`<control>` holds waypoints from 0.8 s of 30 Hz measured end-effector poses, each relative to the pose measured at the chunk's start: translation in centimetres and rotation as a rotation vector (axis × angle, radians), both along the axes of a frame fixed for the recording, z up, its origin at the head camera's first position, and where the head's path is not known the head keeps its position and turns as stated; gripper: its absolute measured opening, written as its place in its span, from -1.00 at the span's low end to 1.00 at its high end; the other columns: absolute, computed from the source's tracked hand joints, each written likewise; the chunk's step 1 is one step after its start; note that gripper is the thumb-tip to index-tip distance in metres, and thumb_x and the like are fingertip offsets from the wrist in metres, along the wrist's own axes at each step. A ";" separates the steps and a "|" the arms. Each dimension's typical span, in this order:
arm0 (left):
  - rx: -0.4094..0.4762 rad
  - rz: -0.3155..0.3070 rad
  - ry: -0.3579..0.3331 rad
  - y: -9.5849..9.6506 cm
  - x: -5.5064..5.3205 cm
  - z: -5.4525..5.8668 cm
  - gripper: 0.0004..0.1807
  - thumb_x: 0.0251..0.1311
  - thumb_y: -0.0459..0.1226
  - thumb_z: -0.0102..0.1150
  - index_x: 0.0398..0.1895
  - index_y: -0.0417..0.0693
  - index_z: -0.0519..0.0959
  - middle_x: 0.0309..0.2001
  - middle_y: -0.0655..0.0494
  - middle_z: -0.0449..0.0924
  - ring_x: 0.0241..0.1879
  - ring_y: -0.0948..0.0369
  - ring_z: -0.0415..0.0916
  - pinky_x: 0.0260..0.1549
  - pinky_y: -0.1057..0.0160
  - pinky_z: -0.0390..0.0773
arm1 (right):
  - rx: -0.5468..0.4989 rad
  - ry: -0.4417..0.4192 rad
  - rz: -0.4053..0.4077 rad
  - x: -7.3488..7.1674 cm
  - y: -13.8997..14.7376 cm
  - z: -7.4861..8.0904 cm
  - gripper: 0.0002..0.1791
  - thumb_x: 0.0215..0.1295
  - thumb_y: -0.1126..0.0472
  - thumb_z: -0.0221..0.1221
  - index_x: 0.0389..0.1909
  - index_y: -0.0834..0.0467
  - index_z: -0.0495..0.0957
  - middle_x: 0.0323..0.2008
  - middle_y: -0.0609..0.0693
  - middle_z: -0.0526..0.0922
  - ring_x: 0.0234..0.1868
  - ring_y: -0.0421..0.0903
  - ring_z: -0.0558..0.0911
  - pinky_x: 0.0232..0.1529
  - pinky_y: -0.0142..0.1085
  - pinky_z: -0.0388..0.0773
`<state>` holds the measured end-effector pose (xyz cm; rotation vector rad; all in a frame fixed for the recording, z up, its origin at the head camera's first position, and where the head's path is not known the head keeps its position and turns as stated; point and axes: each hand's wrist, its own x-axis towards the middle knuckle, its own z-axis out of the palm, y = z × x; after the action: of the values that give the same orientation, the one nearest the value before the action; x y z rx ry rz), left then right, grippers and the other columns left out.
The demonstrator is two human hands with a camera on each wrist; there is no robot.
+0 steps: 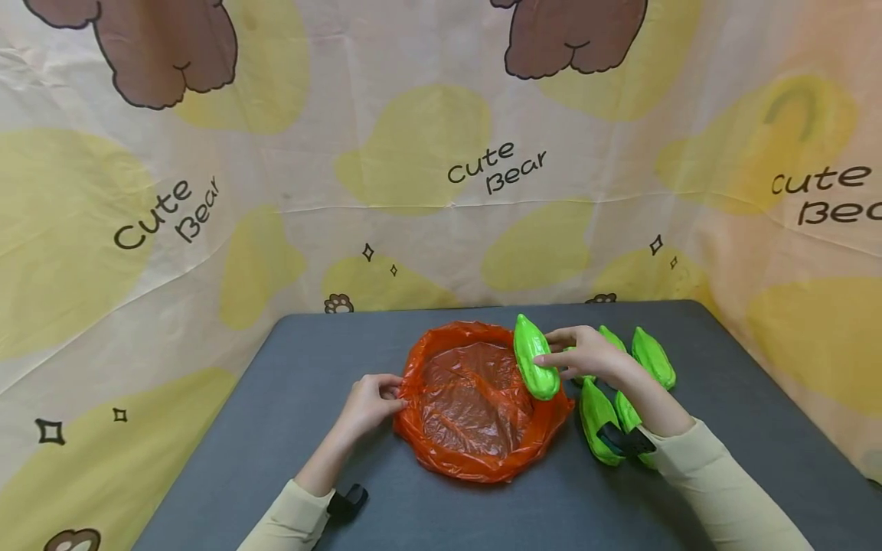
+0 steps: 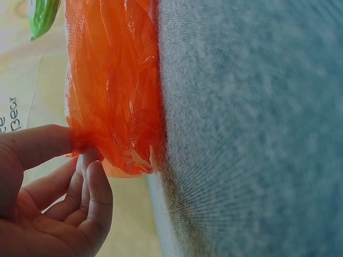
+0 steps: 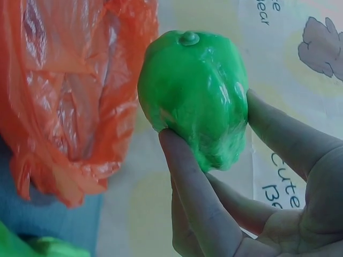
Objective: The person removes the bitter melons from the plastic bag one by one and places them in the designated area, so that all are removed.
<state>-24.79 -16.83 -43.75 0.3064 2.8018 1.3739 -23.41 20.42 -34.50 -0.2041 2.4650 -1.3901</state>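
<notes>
A green, ridged bitter melon (image 1: pixel 532 358) with a pointed tip is held up over the right rim of an open orange plastic bag (image 1: pixel 468 465). My right hand (image 1: pixel 589 353) grips it between thumb and fingers. In the right wrist view the blunt end of the bitter melon (image 3: pixel 195 91) faces the camera, with a small nub on it. My left hand (image 1: pixel 367 404) pinches the bag's left edge; the left wrist view shows thumb and fingers on the thin orange plastic (image 2: pixel 115 91). Through the wide mouth I see only crumpled film.
Several more bitter melons (image 1: pixel 598 421) lie on the grey table (image 1: pixel 331 352) to the right of the bag, partly hidden under my right forearm. One bitter melon (image 1: pixel 653 358) lies farther back. A printed cloth (image 1: pixel 413 153) hangs behind the table.
</notes>
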 end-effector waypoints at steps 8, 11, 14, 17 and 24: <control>-0.006 0.006 0.003 0.0 0.0 -0.1 -0.69 -0.05 -0.40 0.36 -0.15 -0.23 0.66 -0.44 0.08 0.65 -0.50 0.28 0.53 -0.52 0.32 0.52 | 0.033 0.000 0.007 0.9 1.7 0.4 -0.10 0.14 -0.05 0.30 0.35 0.39 0.18 0.22 0.41 0.34 0.07 0.13 0.57 -0.11 -0.12 0.60; -0.006 0.009 -0.002 0.0 0.0 0.0 -0.69 -0.06 -0.40 0.36 -0.16 -0.22 0.66 -0.44 0.08 0.64 -0.50 0.27 0.53 -0.53 0.31 0.52 | 0.049 0.006 0.003 1.1 2.6 0.4 -0.08 0.15 -0.06 0.29 0.36 0.41 0.15 0.23 0.43 0.32 0.04 0.12 0.59 -0.10 -0.11 0.60; -0.007 0.013 -0.012 0.0 0.0 0.0 -0.69 -0.05 -0.40 0.37 -0.16 -0.20 0.67 -0.44 0.09 0.64 -0.51 0.27 0.52 -0.52 0.32 0.52 | 0.046 0.007 0.001 1.4 3.4 0.3 -0.07 0.16 -0.03 0.29 0.35 0.45 0.12 0.23 0.46 0.29 0.03 0.12 0.60 -0.10 -0.11 0.60; -0.010 0.014 -0.012 0.0 0.0 0.0 -0.69 -0.06 -0.39 0.37 -0.15 -0.21 0.67 -0.44 0.08 0.65 -0.51 0.27 0.53 -0.53 0.32 0.51 | 0.030 -0.012 -0.013 1.7 4.2 0.2 -0.06 0.17 -0.03 0.29 0.35 0.46 0.10 0.25 0.47 0.25 0.07 0.14 0.58 -0.07 -0.11 0.59; -0.022 0.013 0.007 0.1 0.0 0.0 -0.67 -0.08 -0.39 0.39 -0.15 -0.23 0.66 -0.42 0.07 0.66 -0.48 0.29 0.54 -0.51 0.31 0.51 | 0.055 -0.003 -0.012 2.2 6.4 0.1 -0.05 0.20 -0.05 0.25 0.37 0.47 0.06 0.27 0.50 0.21 0.13 0.19 0.53 -0.07 -0.13 0.59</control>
<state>-24.76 -16.75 -43.70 0.2939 2.8280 1.3463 -21.17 26.87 -34.42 -0.1751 2.5025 -1.3249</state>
